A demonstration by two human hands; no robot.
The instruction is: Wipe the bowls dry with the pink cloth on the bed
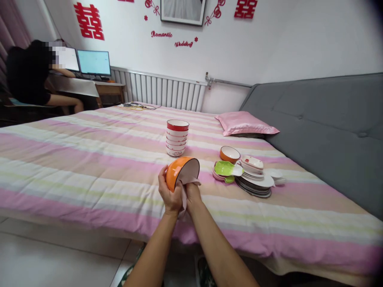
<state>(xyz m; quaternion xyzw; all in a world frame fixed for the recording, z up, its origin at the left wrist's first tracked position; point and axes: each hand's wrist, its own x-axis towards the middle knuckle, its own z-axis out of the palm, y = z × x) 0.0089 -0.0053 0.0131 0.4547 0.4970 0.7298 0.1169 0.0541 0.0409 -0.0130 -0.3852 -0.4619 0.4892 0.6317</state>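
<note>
An orange bowl (176,170) with a white inside and dark rim is tilted on its side above the bed's near edge. My left hand (170,196) grips it by the outside and rim, fingers wrapped around. A pale pinkish cloth (188,175) lies against the inside of the bowl and hangs below it. My right hand (192,193) is closed on this cloth at the bowl's lower edge; its fingertips are partly hidden by the cloth. Just beyond the held bowl stands a stack of white bowls (176,141), the top one with a red band.
Right of my hands lie a second orange bowl (229,154), a green leaf-shaped dish (224,168), stacked plates (254,189) and small white dishes (251,162). A pink pillow (243,122) rests by the grey headboard (317,115). A person (30,75) sits by monitors at the far left.
</note>
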